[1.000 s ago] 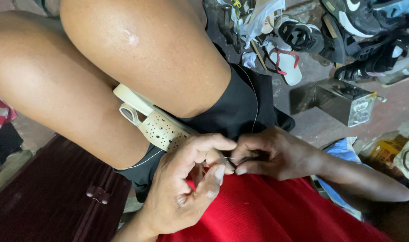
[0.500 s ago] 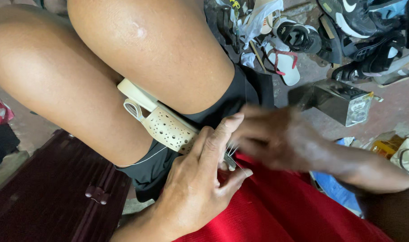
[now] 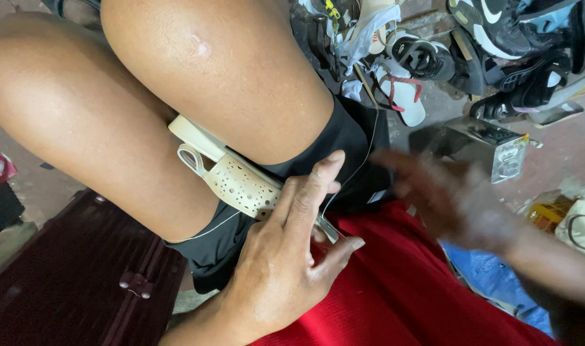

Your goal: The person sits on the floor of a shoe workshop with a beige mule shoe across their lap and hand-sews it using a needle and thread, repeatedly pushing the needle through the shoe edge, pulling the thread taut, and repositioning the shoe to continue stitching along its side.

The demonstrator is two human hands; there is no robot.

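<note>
Since half a second ago, our right hand (image 3: 459,198) has pulled away from the left, out to the right over the red cloth (image 3: 401,295), and it shows only as a blur; we cannot tell whether its fingers are pinching anything. A thin thread (image 3: 363,160) runs up from the left hand across the black shorts (image 3: 350,147). Our left hand (image 3: 286,256) has stayed put, fingers stretched toward the knees, thumb and forefinger pressed on a small metal tool (image 3: 327,227) at the edge of the cream shoe (image 3: 231,176). The shoe sits wedged between our thighs, its perforated upper just beside the left fingertips (image 3: 334,159).
</note>
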